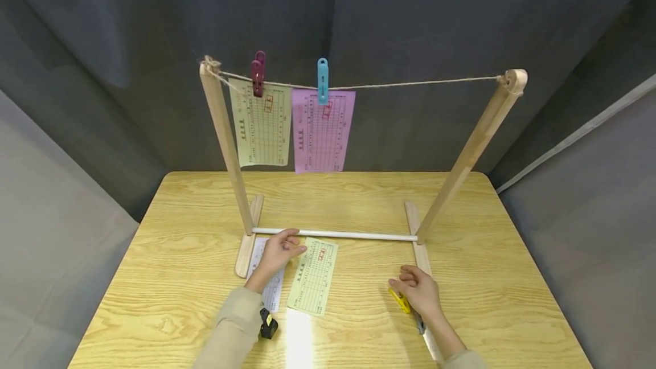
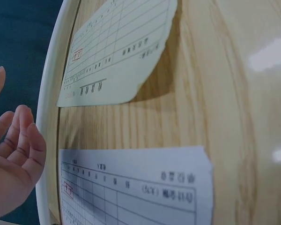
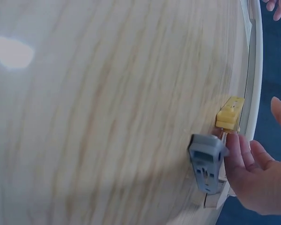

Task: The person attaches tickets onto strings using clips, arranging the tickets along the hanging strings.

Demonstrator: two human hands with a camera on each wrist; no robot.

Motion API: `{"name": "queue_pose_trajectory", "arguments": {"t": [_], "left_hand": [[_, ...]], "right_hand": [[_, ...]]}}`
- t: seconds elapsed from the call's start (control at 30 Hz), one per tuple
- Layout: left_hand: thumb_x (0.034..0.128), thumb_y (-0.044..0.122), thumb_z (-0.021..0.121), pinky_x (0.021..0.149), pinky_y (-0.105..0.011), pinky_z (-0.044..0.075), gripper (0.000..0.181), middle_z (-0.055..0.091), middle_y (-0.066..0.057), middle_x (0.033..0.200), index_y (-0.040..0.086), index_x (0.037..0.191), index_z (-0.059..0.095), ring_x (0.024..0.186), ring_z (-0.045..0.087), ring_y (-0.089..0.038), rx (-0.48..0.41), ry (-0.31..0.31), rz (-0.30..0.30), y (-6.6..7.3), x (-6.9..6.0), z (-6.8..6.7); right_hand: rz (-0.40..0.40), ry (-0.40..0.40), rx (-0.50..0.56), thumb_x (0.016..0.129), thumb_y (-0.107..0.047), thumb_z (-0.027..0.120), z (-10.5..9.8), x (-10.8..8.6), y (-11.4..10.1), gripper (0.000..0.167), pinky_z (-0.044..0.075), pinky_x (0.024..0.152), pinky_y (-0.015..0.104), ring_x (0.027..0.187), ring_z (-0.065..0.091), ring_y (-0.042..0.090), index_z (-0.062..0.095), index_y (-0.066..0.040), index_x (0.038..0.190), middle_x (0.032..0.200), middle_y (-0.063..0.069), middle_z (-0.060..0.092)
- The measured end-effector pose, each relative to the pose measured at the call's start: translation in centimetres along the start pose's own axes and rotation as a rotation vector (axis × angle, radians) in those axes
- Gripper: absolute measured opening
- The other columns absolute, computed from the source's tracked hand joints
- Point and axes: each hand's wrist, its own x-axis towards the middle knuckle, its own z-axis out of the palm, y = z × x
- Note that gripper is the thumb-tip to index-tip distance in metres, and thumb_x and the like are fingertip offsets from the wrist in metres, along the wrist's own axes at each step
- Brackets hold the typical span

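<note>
My left hand (image 1: pixel 275 256) hovers with bent, empty fingers over the upper part of a pale violet slip (image 1: pixel 273 292); a green slip (image 1: pixel 314 278) lies just right of it. In the left wrist view, the hand (image 2: pixel 16 161) shows thumb and fingers apart, beside both slips. My right hand (image 1: pixel 422 295) is at a yellow clip (image 1: pixel 399 300) and a grey clip (image 1: pixel 419 324). In the right wrist view its thumb stands away from the fingers, whose tips are close to the yellow clip (image 3: pixel 230 114) and grey clip (image 3: pixel 206 161); contact is unclear.
A wooden frame (image 1: pixel 468 155) with a white lower bar (image 1: pixel 353 235) carries a string (image 1: pixel 410 83). From it hang a yellow-green slip (image 1: pixel 263 135) under a dark red clip (image 1: pixel 258 76) and a purple slip (image 1: pixel 322 141) under a blue clip (image 1: pixel 323 81). A black object (image 1: pixel 268 325) lies near the left sleeve.
</note>
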Motion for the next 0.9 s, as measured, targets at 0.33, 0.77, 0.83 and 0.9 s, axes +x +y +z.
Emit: {"name": "queue_pose_trajectory", "arguments": {"t": [0.33,0.77,0.83,0.9], "left_hand": [[0.0757,0.016,0.074,0.05,-0.025,0.04,0.045,0.051,-0.002,0.062,-0.004,0.112,0.06,0.049,0.04,-0.01,0.214,-0.005,-0.003,-0.8,1.3,1.3],[0.0691,0.012,0.078,0.039,-0.021,0.031,0.047,0.047,-0.001,0.053,-0.007,0.109,0.062,0.043,0.037,-0.008,0.317,0.063,-0.056,-1.3,1.7,2.3],[0.0687,0.012,0.078,0.039,-0.022,0.031,0.048,0.047,-0.001,0.053,-0.006,0.11,0.062,0.042,0.037,-0.008,0.33,0.062,-0.072,-1.3,1.6,2.5],[0.068,0.014,0.079,0.039,-0.022,0.031,0.048,0.047,-0.001,0.052,-0.005,0.109,0.063,0.042,0.037,-0.009,0.346,0.071,-0.073,-1.3,1.6,2.7]], "right_hand": [[-0.089,-0.012,-0.283,0.065,-0.026,0.081,0.1,-0.6,0.3,0.054,0.049,0.066,0.034,0.073,0.054,0.019,0.062,0.011,0.099,0.08,0.009,0.06],[-0.099,-0.015,-0.359,0.063,-0.022,0.082,0.5,-0.3,0.3,0.044,0.047,0.064,0.038,0.077,0.055,0.025,0.063,0.008,0.091,0.081,0.01,0.059],[-0.096,-0.015,-0.374,0.063,-0.018,0.081,0.5,-0.3,0.4,0.04,0.044,0.061,0.036,0.073,0.052,0.023,0.063,0.007,0.089,0.079,0.009,0.057],[-0.093,-0.015,-0.38,0.064,-0.015,0.079,0.5,-0.2,0.5,0.036,0.043,0.06,0.035,0.072,0.051,0.022,0.063,0.006,0.088,0.077,0.009,0.056]]}}
